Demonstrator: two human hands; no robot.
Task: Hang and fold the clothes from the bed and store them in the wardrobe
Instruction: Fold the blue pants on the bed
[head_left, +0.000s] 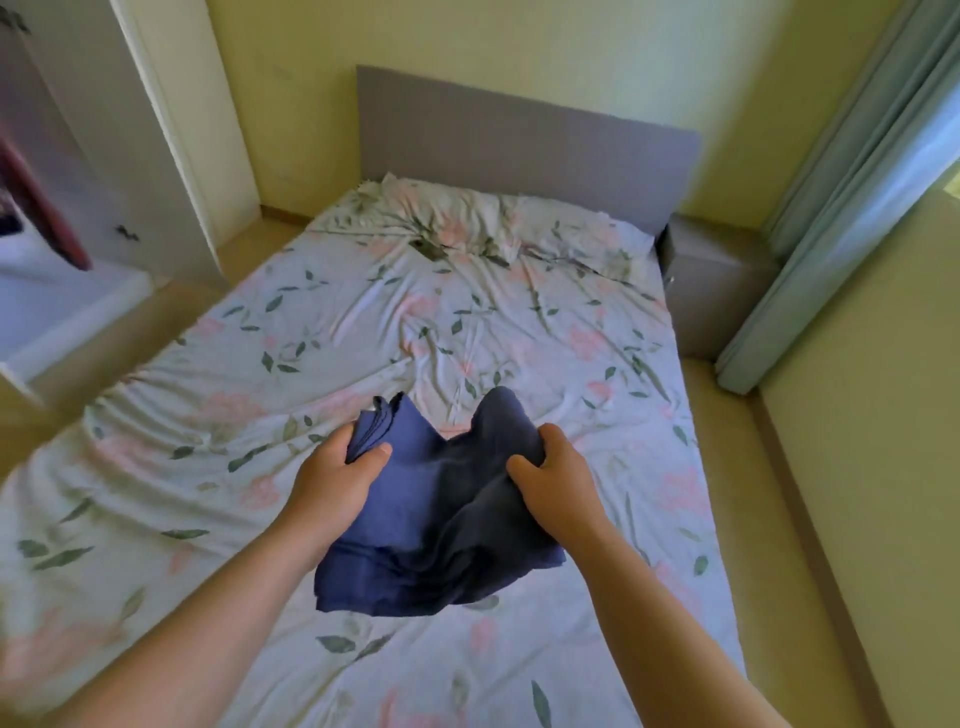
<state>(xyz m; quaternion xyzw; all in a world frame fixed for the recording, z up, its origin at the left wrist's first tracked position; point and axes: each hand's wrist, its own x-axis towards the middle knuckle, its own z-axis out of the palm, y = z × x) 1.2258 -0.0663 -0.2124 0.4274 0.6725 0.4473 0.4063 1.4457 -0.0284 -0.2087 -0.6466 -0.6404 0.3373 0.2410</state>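
Head view: both hands hold folded navy garment (441, 525) above bed (545, 338), near its foot end. Left hand (337, 470) grips stacked folded edge at garment's left corner, thumb on top, fingers curled under. Right hand (558, 470) clutches bunched cloth at right side, thumb pressing into fabric. Garment sags between hands, lower edge hanging over floral sheet. Pillow (467, 223) lies against grey headboard (519, 140). White wardrobe (78, 156) stands at left, door open. Curtain (857, 182) at right.

Glows with soft daylight from the curtain (857, 182) at right, throws faint shadows on the bed (519, 322), bends lines near the edges and blurs at lower left.
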